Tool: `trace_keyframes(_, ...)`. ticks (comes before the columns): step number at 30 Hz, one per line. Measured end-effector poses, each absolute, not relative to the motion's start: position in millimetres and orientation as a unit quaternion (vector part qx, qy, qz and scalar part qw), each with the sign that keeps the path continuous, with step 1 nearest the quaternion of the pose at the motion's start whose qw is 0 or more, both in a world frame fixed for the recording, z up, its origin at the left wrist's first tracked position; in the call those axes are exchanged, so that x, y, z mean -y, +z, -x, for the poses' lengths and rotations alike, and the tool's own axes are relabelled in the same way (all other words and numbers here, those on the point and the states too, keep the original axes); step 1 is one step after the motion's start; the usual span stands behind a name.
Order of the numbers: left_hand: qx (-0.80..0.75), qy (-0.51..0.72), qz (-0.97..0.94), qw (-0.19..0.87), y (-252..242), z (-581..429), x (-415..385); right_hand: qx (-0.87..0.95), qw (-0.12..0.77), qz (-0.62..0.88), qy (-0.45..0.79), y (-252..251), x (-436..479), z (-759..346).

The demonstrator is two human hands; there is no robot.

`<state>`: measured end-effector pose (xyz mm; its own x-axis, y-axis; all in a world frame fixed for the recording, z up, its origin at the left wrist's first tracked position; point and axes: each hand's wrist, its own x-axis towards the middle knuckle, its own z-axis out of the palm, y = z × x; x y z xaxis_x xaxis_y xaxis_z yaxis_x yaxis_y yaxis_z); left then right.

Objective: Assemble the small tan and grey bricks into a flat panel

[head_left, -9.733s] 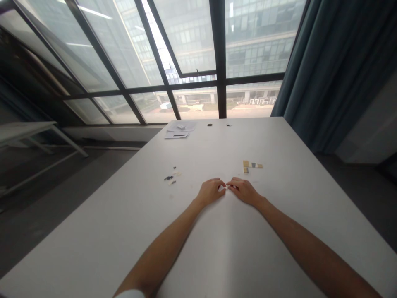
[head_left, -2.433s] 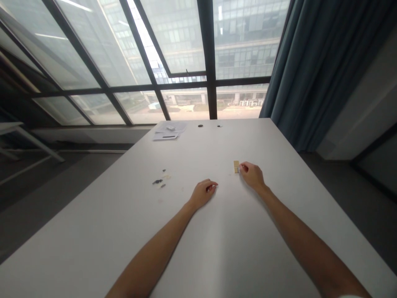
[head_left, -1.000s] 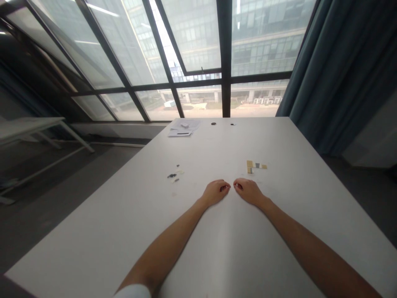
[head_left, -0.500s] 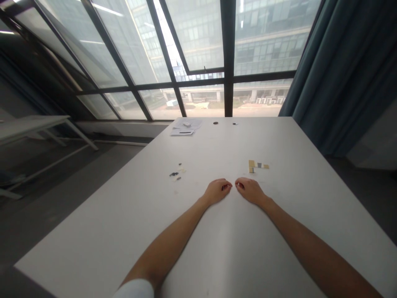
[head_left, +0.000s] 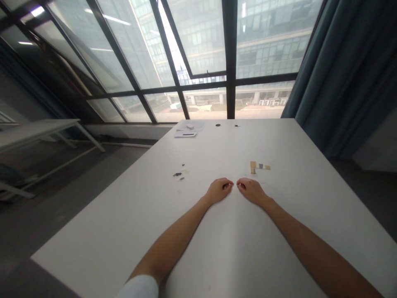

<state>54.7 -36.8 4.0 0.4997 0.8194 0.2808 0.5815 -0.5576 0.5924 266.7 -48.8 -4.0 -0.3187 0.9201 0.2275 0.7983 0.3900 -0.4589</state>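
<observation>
My left hand (head_left: pixel 219 189) rests on the white table (head_left: pixel 198 256), its thumb and fingertips pinched together. Facing it across a small gap is my right hand (head_left: pixel 250 190), closed in the same kind of pinch. Anything between the fingertips of either hand is too small to make out. Beyond my right hand lie flat tan and grey pieces (head_left: pixel 253 164), set close together in an angled shape. Left of my left hand, several small dark bits (head_left: pixel 177 174) are scattered with pale scraps (head_left: pixel 185 171) among them.
Papers (head_left: pixel 185 134) with a small white object on top lie at the far left of the table. A dark round disc (head_left: pixel 218 125) and a small dark item (head_left: pixel 236 126) sit near the far edge. A blue curtain (head_left: pixel 335 82) hangs at the right, beside the windows.
The whole view has shifted slightly, so the table and the things on it appear a little further right. Both hands keep their pinched pose, nearly still.
</observation>
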Motion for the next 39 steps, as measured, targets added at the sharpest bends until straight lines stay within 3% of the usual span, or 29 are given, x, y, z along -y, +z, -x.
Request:
trace_keyframes(6,-0.448,0.335,-0.795,0.235,6.4,-47.1,24.2,0.8,0.233,0.536,0.137,-6.5,47.3,-267.2)
trace_keyframes(14,-0.608,0.385,-0.683,0.122,36.6,48.8,12.5,0.807,0.244,0.52,0.138,-7.6,47.0,-269.6)
trace_keyframes(20,-0.752,0.3,-0.586,0.026,34.6,126.6,30.6,0.807,0.239,0.523,0.131,-4.0,48.0,-268.6)
trace_keyframes(28,-0.802,0.222,-0.553,0.039,19.5,143.4,37.8,0.806,0.242,0.524,0.136,-5.2,47.8,-270.0)
trace_keyframes(39,-0.805,0.213,-0.552,0.045,18.8,147.0,31.8,0.807,0.246,0.52,0.132,-6.4,48.4,-269.8)
